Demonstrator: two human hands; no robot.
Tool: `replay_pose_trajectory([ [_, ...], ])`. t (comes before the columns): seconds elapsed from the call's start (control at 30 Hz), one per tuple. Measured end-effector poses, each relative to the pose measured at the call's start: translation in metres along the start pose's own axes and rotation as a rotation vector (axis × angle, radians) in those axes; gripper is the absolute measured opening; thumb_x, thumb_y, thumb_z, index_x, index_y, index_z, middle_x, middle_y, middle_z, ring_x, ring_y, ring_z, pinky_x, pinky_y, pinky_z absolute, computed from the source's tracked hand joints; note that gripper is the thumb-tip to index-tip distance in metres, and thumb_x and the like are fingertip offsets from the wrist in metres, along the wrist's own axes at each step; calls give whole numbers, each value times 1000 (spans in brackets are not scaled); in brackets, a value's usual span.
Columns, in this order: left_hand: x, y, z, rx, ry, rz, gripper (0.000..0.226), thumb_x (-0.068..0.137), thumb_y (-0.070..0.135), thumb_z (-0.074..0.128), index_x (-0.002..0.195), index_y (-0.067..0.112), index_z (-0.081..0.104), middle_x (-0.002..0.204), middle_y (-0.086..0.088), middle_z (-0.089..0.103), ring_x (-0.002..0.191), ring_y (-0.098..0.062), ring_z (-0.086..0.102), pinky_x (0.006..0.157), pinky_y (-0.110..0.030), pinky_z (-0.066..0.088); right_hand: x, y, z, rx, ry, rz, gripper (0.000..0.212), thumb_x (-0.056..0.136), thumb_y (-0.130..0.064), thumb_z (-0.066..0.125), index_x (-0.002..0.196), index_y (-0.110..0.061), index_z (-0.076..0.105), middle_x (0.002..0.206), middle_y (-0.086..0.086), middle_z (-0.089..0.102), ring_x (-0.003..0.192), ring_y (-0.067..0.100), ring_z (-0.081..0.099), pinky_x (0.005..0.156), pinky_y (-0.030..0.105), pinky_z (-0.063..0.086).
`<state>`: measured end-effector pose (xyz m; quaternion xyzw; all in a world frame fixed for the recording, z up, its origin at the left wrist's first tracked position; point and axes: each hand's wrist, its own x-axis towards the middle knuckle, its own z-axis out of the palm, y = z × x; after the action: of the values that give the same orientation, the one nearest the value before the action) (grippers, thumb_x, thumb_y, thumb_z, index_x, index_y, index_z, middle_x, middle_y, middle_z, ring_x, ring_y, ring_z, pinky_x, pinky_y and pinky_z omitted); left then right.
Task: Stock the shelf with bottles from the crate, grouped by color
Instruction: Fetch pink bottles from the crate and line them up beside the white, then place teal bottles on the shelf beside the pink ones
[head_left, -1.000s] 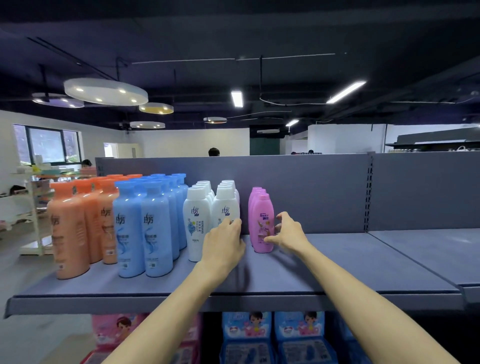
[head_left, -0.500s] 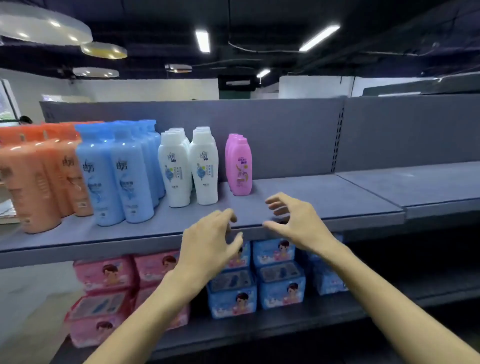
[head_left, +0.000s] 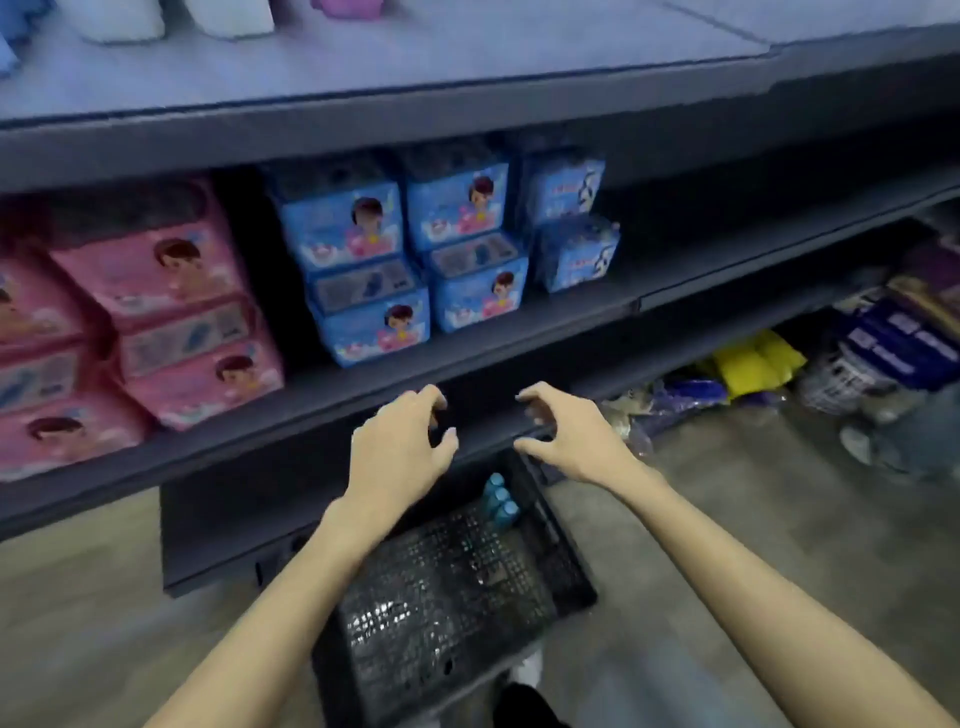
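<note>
Nearest, a black mesh crate (head_left: 457, 587) sits on the floor (head_left: 727, 519) in front of the shelving, its long axis running away from the person toward the shelves. At its far end lie three blue bottles (head_left: 500, 500), side by side, caps pointing toward the near right, bodies hidden under the hand and the lowest shelf.

Above the crate both hands hover, empty. The left hand (head_left: 400, 452) has a loose grip, fingers curled and relaxed, holding nothing. The right hand (head_left: 566, 441) is likewise slack, fingers spread and bent, touching nothing.

Beyond them, the middle shelf (head_left: 467, 364) carries stacked pink packs (head_left: 156, 312) on the left and blue packs (head_left: 395, 260) in the centre. Farthest, the top shelf (head_left: 415, 67) shows only the bases of stocked bottles (head_left: 228, 15) along the frame's upper edge, standing upright.
</note>
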<state>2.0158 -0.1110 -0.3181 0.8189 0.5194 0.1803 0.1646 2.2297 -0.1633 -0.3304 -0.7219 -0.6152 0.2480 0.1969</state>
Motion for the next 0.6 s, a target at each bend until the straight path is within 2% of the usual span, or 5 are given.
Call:
replay_pose_trajectory([
  [0.13,-33,-18,90,-44,-198,-83,33,86,38,61,116,27,54,97,9,62,90,-18,62,68,-34,49,-20,73,75,-37,-174,238,51,80,-27,78,124,-20,54,106,2,63,100,20,61,83,30,47],
  [0.2,-50,-26,140,-63,-300,-92,38,87,37,60,122,27,50,101,7,60,93,-18,62,69,-35,49,-29,110,121,-34,-232,313,50,81,-24,75,126,-22,53,111,3,63,103,22,61,86,32,49],
  [0.33,-75,-47,239,-45,-571,-107,52,90,34,55,137,29,36,124,3,54,111,-22,58,84,-36,49,-30,170,212,15,-239,389,49,85,-12,65,131,-22,51,117,5,62,107,25,62,91,43,51],
  [0.43,-65,-75,309,-4,-624,-154,60,92,28,56,143,29,25,138,-3,45,117,-27,57,91,-42,51,1,212,267,4,-184,370,60,87,-7,60,143,-16,42,131,8,54,118,31,56,97,43,46],
  [0.6,-31,-109,407,3,-646,-185,80,88,13,62,150,36,16,138,-11,39,108,-34,60,85,-43,50,45,261,333,-73,-233,365,84,89,2,55,157,-23,12,158,9,22,128,35,49,100,45,46],
])
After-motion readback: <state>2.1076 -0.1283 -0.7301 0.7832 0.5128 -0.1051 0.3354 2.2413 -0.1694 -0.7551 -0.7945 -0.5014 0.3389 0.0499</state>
